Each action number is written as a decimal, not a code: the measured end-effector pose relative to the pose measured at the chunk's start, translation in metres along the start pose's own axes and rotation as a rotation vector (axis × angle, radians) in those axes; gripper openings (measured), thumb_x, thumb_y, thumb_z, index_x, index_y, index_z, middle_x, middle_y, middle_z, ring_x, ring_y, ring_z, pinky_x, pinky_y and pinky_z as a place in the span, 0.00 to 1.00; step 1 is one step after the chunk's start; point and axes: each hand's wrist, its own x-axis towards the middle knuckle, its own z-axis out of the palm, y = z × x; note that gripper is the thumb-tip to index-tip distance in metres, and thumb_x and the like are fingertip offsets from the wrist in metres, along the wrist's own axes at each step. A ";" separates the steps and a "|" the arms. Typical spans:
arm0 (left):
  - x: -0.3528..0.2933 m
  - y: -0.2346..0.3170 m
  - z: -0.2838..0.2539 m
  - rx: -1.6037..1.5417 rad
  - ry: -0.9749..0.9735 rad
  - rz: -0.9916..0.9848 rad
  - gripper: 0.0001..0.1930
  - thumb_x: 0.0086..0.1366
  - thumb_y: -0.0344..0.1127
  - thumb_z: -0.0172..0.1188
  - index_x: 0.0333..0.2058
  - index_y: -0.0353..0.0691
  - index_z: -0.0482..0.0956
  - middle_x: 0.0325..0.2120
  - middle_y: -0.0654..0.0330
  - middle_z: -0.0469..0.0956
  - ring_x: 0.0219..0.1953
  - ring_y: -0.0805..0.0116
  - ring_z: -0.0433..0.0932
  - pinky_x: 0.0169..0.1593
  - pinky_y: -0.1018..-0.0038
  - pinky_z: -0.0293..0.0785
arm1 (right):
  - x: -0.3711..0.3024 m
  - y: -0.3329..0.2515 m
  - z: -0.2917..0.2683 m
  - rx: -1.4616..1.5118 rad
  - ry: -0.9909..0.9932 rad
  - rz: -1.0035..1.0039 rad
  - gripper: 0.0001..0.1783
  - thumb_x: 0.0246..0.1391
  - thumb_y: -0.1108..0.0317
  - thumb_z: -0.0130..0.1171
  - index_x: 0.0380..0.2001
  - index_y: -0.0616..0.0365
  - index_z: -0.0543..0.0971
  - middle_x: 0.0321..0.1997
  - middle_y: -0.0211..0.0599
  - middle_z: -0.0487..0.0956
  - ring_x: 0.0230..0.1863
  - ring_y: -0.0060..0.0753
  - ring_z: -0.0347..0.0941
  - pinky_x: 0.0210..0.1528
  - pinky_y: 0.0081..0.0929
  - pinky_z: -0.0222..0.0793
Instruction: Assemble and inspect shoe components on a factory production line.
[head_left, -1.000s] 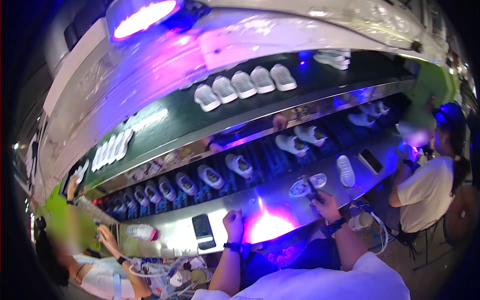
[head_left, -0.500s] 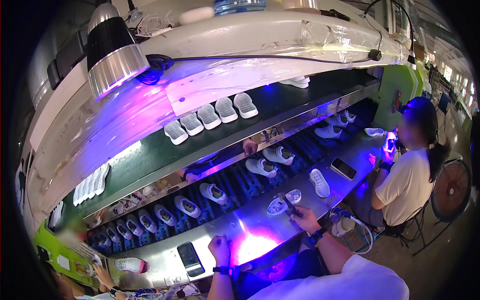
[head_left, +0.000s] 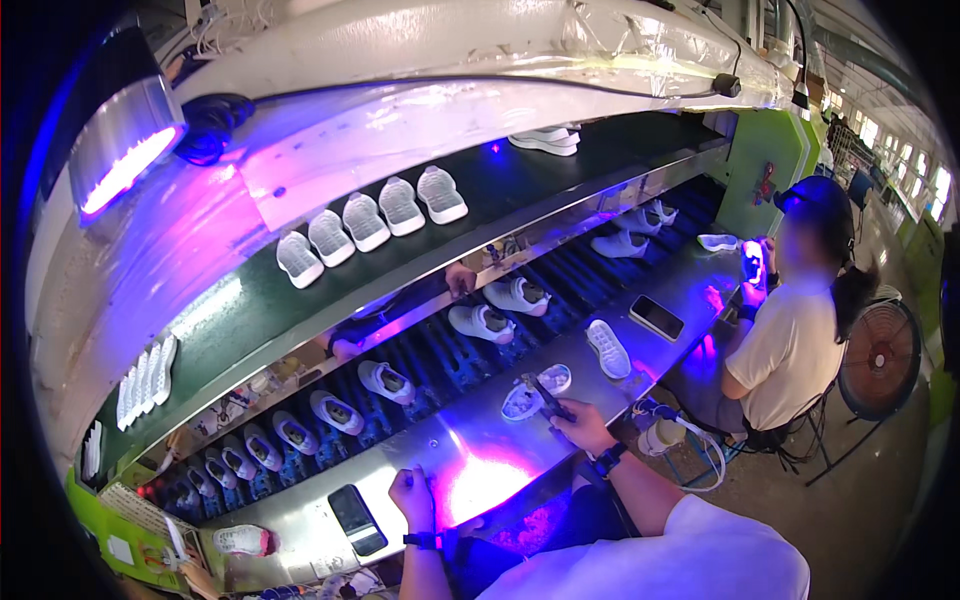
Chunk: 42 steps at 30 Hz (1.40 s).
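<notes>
My right hand (head_left: 583, 428) is wrapped round a dark pliers-like tool (head_left: 548, 398) above the metal bench. The tool's tip is over two pale oval pieces with whitish contents, a left one (head_left: 520, 404) and a right one (head_left: 554, 378); whether it touches them I cannot tell. My left hand (head_left: 413, 497) is closed by the front edge of the bench, next to a bright pink-violet patch of light. What its fingers hold, if anything, is hidden. A white shoe sole (head_left: 609, 349) lies to the right of the oval pieces.
White shoes (head_left: 386, 382) ride on a dark roller conveyor (head_left: 420, 350) behind the bench. Soles (head_left: 363, 222) stand on the green shelf above. Phones (head_left: 356, 520) (head_left: 657, 318) lie on the bench. A person (head_left: 790, 320) sits at right. A lamp (head_left: 125, 150) hangs upper left.
The whole view has swung, so most things appear further left and the lamp is cut by the frame edge. My hands keep nearly the same places over the bench.
</notes>
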 end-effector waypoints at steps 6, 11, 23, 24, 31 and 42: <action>0.002 0.001 0.005 0.000 0.007 -0.010 0.19 0.69 0.35 0.62 0.19 0.39 0.69 0.14 0.71 0.65 0.20 0.82 0.59 0.23 0.75 0.55 | 0.001 -0.002 -0.002 -0.004 0.010 0.032 0.19 0.58 0.77 0.62 0.53 0.66 0.78 0.38 0.30 0.83 0.35 0.21 0.79 0.41 0.24 0.75; 0.007 -0.020 0.006 -0.056 0.008 -0.025 0.19 0.69 0.34 0.62 0.19 0.40 0.70 0.14 0.72 0.66 0.19 0.83 0.59 0.23 0.77 0.54 | 0.006 0.002 -0.001 0.068 -0.011 0.033 0.19 0.58 0.78 0.61 0.53 0.64 0.78 0.36 0.29 0.82 0.34 0.20 0.78 0.38 0.22 0.75; 0.005 -0.024 0.015 -0.070 0.000 -0.051 0.17 0.69 0.34 0.63 0.20 0.39 0.73 0.14 0.71 0.70 0.18 0.84 0.63 0.22 0.78 0.57 | 0.006 0.003 -0.010 0.122 -0.002 0.083 0.20 0.59 0.79 0.61 0.55 0.63 0.78 0.36 0.29 0.83 0.31 0.16 0.77 0.31 0.17 0.70; 0.004 -0.021 0.016 -0.064 0.003 -0.052 0.17 0.69 0.34 0.63 0.20 0.39 0.73 0.14 0.71 0.70 0.18 0.84 0.63 0.22 0.78 0.57 | 0.007 0.003 -0.011 0.123 -0.004 0.079 0.20 0.59 0.79 0.61 0.56 0.63 0.78 0.35 0.29 0.83 0.31 0.15 0.77 0.31 0.17 0.70; 0.003 -0.020 0.018 -0.073 0.002 -0.053 0.17 0.69 0.34 0.62 0.20 0.39 0.73 0.14 0.71 0.70 0.18 0.83 0.63 0.23 0.78 0.57 | 0.008 0.003 -0.014 0.118 -0.017 0.093 0.20 0.59 0.80 0.61 0.56 0.63 0.78 0.33 0.29 0.82 0.28 0.14 0.75 0.28 0.16 0.67; -0.001 -0.015 0.029 -0.045 0.007 -0.020 0.17 0.70 0.34 0.62 0.21 0.39 0.73 0.14 0.69 0.72 0.18 0.83 0.66 0.23 0.79 0.60 | 0.011 0.010 -0.022 0.163 0.000 0.065 0.21 0.59 0.80 0.61 0.56 0.65 0.77 0.34 0.27 0.81 0.28 0.14 0.75 0.29 0.16 0.69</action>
